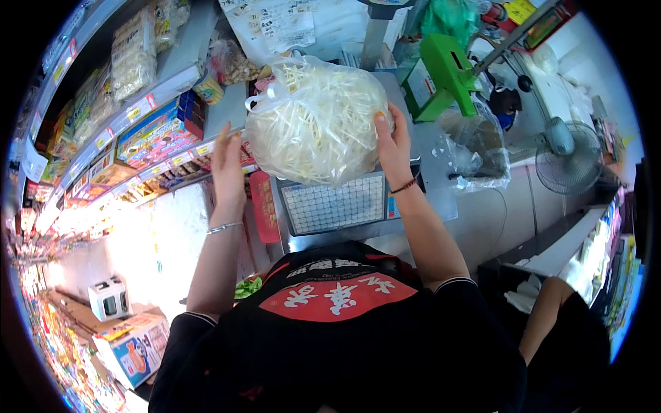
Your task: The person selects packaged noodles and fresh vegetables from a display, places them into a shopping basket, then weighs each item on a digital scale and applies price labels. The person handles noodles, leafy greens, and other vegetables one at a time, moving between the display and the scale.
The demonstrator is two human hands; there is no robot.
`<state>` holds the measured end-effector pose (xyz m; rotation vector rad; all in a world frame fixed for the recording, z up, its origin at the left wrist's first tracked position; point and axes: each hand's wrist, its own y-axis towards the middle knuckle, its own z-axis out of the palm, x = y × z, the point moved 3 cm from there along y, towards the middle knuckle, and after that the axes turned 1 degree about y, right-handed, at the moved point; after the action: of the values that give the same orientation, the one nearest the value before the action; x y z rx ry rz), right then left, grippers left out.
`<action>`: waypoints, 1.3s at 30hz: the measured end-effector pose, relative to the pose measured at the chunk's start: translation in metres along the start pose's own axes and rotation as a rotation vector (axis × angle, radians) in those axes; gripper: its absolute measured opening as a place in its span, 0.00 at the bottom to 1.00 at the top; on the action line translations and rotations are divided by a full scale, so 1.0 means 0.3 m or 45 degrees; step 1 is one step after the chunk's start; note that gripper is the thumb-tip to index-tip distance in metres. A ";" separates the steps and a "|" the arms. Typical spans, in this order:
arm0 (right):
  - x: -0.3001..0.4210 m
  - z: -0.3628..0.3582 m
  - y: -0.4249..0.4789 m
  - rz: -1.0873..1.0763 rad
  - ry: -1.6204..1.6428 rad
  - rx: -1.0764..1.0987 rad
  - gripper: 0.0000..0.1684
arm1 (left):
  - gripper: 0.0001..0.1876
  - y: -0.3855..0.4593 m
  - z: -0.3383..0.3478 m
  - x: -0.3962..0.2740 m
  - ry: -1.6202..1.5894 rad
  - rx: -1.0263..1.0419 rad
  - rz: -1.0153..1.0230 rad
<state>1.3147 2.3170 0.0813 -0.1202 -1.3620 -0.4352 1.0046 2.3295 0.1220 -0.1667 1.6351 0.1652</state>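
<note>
A large clear plastic bag of bean sprouts rests on the weighing pan of a label-printing scale. The bag's top is knotted, with a white loop at its left. My right hand lies against the bag's right side, thumb on the plastic and the other fingers behind it. Just left of the bag is my left hand, fingers apart and raised, holding nothing. Below the bag shows the scale's keypad, its upper edge covered. A red box with writing stands beside the keypad.
A green tape dispenser-like device and a plastic-lined bin are at right. Farther right stands a fan. Shelves with packaged goods run along the left. A can sits by the shelf end. Another person's arm is at lower right.
</note>
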 end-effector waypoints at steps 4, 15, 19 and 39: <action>-0.007 -0.010 0.016 0.007 0.027 0.062 0.32 | 0.28 -0.074 0.138 0.086 -0.186 0.123 -0.090; 0.049 -0.135 0.140 0.055 0.023 0.211 0.33 | 0.30 -0.006 0.360 0.117 0.317 0.097 0.044; 0.097 -0.329 0.096 -0.010 -0.178 0.084 0.25 | 0.25 0.017 0.321 0.145 0.110 0.035 0.053; -0.358 -0.689 -0.422 0.704 -0.666 0.451 0.46 | 0.15 -0.182 0.222 0.141 -0.216 -0.513 -0.148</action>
<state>1.4426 2.1574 -0.0876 -0.3228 -1.8157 0.3291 1.0781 2.2895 0.0748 -0.5401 1.4043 0.4086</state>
